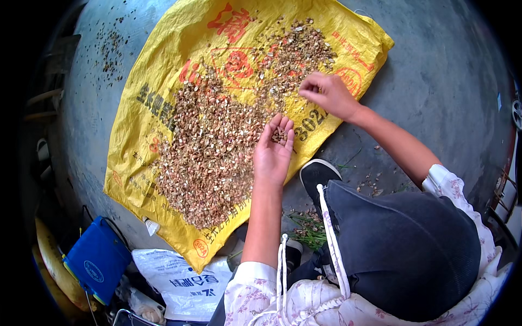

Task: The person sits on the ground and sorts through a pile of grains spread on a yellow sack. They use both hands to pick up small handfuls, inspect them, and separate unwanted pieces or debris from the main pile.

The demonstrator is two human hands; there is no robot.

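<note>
A yellow woven plastic sack (134, 122) with printed writing lies flat on the floor. On it is spread a large heap of shelled peanuts (212, 150) mixed with bits of shell, and a smaller heap (306, 49) lies at the upper right. My left hand (275, 150) is palm up over the right edge of the large heap, its fingers curled around several peanuts. To its upper right, just below the smaller heap, my right hand (326, 93) hovers over the sack with thumb and fingers bent close together. Whether anything is between those fingertips cannot be seen.
Dark debris (110, 53) is scattered on the concrete floor at the upper left. A shuttlecock (151, 226) touches the sack's lower edge. At the lower left are a blue flat case (98, 261) and a white printed sack (183, 281). Green grass blades (306, 230) lie near my dark shoes (318, 179).
</note>
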